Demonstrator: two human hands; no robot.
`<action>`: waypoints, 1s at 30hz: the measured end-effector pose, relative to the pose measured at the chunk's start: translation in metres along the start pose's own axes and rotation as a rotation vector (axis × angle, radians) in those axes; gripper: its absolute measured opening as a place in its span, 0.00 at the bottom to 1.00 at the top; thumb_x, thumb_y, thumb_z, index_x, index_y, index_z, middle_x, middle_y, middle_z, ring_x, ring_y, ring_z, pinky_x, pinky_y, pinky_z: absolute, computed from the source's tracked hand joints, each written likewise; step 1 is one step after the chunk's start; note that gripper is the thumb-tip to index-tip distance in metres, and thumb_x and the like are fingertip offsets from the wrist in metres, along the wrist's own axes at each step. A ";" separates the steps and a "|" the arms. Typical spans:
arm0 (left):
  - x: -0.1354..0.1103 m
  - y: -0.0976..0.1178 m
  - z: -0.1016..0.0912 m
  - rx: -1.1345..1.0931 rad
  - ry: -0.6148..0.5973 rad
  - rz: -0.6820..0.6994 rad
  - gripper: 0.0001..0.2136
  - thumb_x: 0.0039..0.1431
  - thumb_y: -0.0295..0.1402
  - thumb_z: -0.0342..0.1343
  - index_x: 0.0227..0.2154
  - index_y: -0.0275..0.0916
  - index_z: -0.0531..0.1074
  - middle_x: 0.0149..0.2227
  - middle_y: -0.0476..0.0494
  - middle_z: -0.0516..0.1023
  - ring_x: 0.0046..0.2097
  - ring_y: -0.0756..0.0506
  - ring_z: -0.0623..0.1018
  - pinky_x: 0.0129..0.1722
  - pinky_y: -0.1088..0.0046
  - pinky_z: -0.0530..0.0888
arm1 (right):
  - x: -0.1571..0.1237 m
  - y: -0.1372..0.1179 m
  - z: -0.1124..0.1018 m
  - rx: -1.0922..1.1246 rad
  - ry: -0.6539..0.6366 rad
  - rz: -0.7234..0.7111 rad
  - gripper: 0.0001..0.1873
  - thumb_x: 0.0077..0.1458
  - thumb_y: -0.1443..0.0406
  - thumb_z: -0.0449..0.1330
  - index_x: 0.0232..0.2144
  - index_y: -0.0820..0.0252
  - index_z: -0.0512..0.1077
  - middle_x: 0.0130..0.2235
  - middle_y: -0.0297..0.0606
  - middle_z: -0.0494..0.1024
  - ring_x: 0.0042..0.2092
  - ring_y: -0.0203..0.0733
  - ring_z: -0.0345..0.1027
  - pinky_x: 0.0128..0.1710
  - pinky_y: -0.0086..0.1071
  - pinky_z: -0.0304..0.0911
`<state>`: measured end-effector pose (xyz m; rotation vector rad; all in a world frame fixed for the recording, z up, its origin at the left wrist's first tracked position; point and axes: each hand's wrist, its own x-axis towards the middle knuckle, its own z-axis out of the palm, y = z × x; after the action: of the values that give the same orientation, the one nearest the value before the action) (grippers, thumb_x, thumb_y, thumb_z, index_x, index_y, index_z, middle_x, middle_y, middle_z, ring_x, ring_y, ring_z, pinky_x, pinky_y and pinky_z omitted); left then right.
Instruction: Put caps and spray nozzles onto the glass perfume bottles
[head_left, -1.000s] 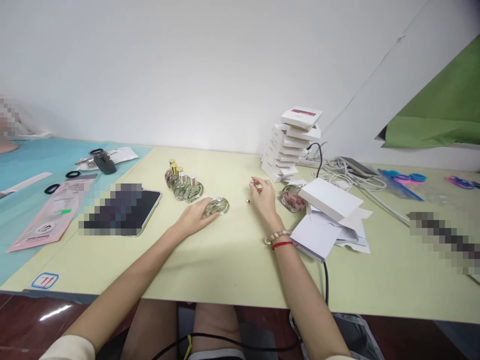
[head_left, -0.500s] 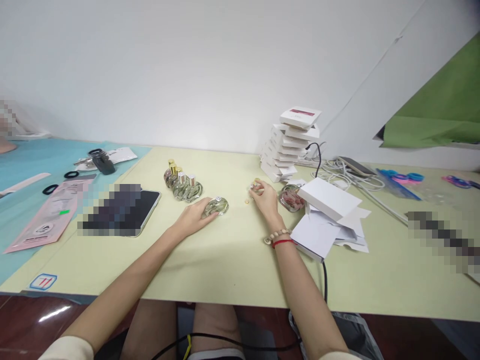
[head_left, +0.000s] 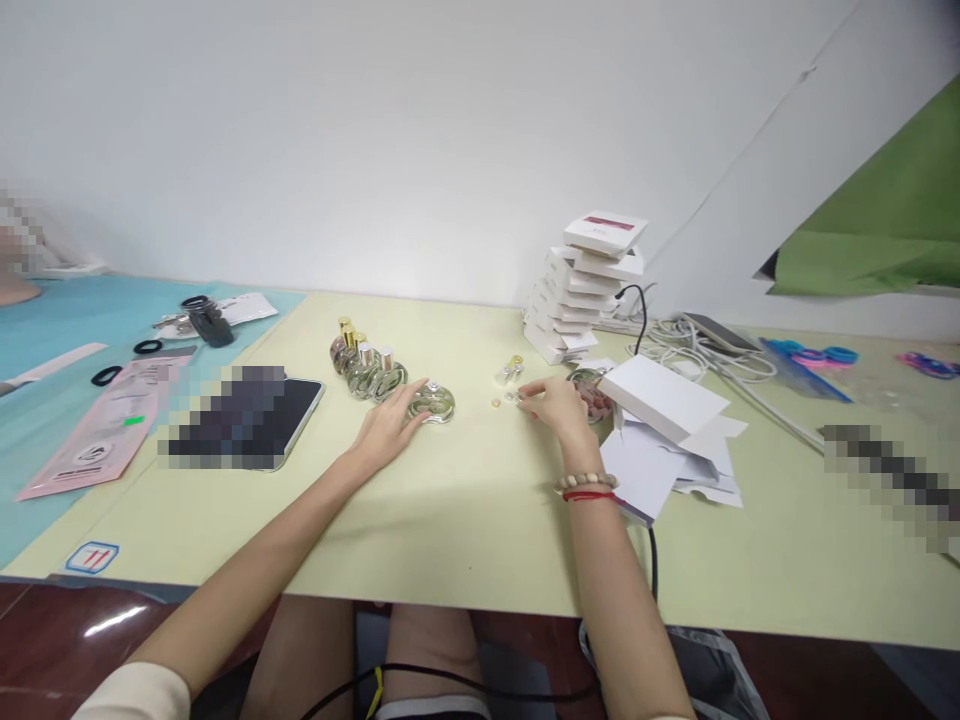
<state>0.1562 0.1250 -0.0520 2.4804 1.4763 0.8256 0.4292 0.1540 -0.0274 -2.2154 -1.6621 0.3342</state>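
My left hand [head_left: 388, 420] is closed around the side of a clear glass perfume bottle [head_left: 436, 404] with a silver neck and no cap on it. To the right, my right hand [head_left: 556, 408] has its thumb and finger pinched together low over the table, at something too small to make out. Small ring-like pieces, one of them a gold ring [head_left: 496, 403], lie by those fingertips. Just beyond stand silver caps [head_left: 504, 376] and a gold cap [head_left: 516, 360]. Capped perfume bottles [head_left: 367, 368] are grouped left of my left hand. A pinkish bottle [head_left: 598, 400] is partly hidden behind my right hand.
White flat boxes [head_left: 664, 395] lie loosely at the right, and a stack of boxes [head_left: 570, 300] rises near the wall. Cables [head_left: 675, 350] coil behind them. A tablet [head_left: 300, 410], a pink packet [head_left: 105, 430] and a dark jar [head_left: 208, 322] lie leftward.
My right hand has moved right and nearer to me, leaving the small caps and coming down by the ring pieces. The bottle in my left hand has shifted slightly.
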 end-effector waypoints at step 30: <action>-0.002 0.007 -0.004 -0.198 -0.075 0.092 0.21 0.60 0.41 0.42 0.55 0.41 0.57 0.45 0.44 0.69 0.38 0.51 0.70 0.43 0.75 0.66 | -0.024 -0.060 0.019 1.006 -0.377 -0.797 0.13 0.48 0.59 0.60 0.37 0.57 0.75 0.41 0.40 0.74 0.42 0.38 0.67 0.39 0.30 0.63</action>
<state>0.1596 0.1194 -0.0468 2.4180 1.2009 0.8404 0.3624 0.1487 -0.0201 -0.7305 -1.7979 1.0865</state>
